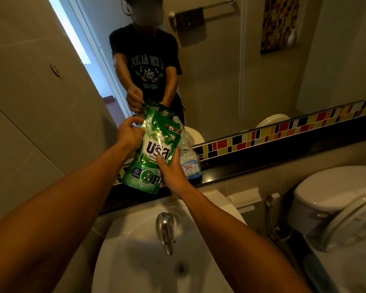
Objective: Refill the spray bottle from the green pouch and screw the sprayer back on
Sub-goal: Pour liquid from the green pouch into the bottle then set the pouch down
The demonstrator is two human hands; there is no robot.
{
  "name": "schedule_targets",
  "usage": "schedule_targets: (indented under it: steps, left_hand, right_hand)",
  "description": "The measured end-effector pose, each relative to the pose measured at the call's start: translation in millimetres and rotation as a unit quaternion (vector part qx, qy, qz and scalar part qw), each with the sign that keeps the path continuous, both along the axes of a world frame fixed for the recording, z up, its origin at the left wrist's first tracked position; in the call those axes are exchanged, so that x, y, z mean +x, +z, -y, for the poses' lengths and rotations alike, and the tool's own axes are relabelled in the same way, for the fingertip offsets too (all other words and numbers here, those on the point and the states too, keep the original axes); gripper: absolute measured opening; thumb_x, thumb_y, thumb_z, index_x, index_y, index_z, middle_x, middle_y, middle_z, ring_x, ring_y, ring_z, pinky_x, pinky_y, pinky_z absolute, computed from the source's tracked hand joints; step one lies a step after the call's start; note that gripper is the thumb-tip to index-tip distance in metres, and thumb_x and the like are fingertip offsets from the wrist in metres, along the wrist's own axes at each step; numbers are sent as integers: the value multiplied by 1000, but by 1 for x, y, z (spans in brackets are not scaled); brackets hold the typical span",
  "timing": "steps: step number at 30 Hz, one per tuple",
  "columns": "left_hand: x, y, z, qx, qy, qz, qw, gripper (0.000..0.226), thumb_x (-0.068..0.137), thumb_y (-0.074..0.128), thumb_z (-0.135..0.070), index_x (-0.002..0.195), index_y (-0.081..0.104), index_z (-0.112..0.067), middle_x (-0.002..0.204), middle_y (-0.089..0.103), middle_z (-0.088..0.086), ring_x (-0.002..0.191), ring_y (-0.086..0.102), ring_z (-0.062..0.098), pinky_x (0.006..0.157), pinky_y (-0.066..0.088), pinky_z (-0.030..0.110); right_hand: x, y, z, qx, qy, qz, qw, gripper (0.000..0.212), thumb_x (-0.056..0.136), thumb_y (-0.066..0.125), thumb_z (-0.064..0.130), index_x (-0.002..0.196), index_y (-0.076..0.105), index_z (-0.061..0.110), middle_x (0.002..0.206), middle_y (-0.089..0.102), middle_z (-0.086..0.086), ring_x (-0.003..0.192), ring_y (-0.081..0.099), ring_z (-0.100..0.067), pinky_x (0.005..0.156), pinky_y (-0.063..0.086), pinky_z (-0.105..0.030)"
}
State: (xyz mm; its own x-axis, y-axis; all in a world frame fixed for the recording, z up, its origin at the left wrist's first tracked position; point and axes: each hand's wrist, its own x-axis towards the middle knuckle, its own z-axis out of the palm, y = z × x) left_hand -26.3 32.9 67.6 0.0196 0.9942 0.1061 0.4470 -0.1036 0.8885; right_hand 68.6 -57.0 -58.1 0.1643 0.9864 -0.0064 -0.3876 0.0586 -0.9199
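The green pouch (152,153) is held upright above the black ledge, in front of the mirror. My left hand (129,132) grips its upper left corner, fingers pinched near the top. My right hand (172,174) holds its lower right side, thumb across the front. Just behind and to the right of the pouch stands a clear plastic bottle (189,159) with a blue and white label, on the ledge. Its top is partly hidden by the pouch; no sprayer head is visible.
A white sink (135,271) with a chrome tap (165,231) lies below my arms. The black ledge (251,168) runs right under a coloured tile strip. A toilet (334,206) stands at the right. The mirror reflects a person in a dark T-shirt.
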Motion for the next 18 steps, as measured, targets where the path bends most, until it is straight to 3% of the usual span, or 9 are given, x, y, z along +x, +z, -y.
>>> schedule_targets:
  steps: [2, 14, 18]
  left_hand:
    - [-1, 1, 0, 0, -2, -2, 1000, 27, 92, 65, -3, 106, 59, -25, 110, 69, 23, 72, 72, 26, 48, 53, 28]
    - [2, 4, 3, -2, -4, -8, 1000, 25, 93, 65, -4, 110, 58, -22, 107, 70, 21, 72, 72, 24, 49, 54, 28]
    - [1, 5, 3, 1, -4, -13, 1000, 26, 93, 65, -3, 111, 58, -21, 104, 71, 21, 72, 73, 24, 51, 55, 29]
  right_hand:
    - [0, 1, 2, 0, 4, -4, 1000, 77, 105, 58, 25, 161, 7, 46, 147, 57, -3, 121, 65, -22, 83, 63, -45]
    - [-4, 3, 1, -12, 2, 0, 1000, 77, 103, 60, 29, 159, 11, 49, 146, 60, -1, 123, 66, -27, 89, 60, -62]
    - [-5, 1, -2, -4, 2, -5, 1000, 73, 103, 60, 29, 157, 15, 48, 143, 62, 0, 120, 69, -26, 78, 65, -48]
